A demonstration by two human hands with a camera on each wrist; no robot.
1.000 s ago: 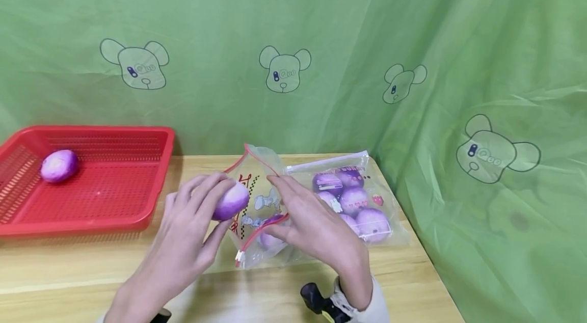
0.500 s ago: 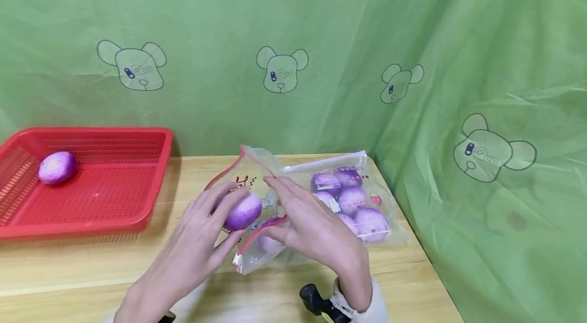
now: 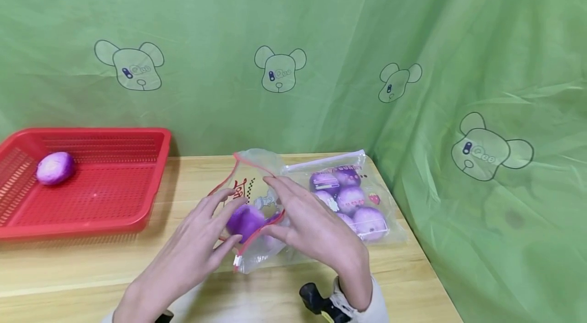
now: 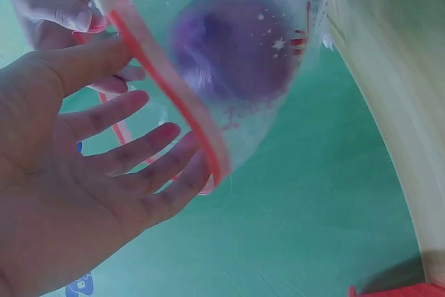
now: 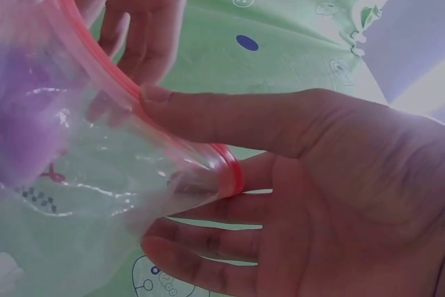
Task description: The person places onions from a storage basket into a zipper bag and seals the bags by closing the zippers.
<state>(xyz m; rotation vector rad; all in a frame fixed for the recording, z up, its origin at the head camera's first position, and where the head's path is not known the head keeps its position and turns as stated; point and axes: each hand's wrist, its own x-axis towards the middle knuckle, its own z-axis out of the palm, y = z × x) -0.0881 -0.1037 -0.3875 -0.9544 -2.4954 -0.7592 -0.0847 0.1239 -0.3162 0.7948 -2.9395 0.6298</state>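
A clear zip bag (image 3: 255, 186) with a red rim stands open on the wooden table (image 3: 91, 262). A purple ball (image 3: 245, 221) lies just inside its mouth, seen through the plastic in the left wrist view (image 4: 233, 46). My left hand (image 3: 215, 222) is at the mouth with straight fingers brushing the red rim (image 4: 170, 88) and holds nothing. The thumb and fingers of my right hand (image 3: 286, 211) pinch the rim and keep the bag (image 5: 104, 172) open. A second purple ball shows deeper in the bag.
A sealed bag (image 3: 353, 200) with several purple balls lies right behind my right hand. A red basket (image 3: 91, 195) at the left holds one purple ball (image 3: 55, 167). A green curtain (image 3: 458, 109) hangs behind and along the right table edge.
My left hand carried the purple ball to the right into the bag's mouth and let go of it; its fingers are now straight. The right hand kept holding the rim.
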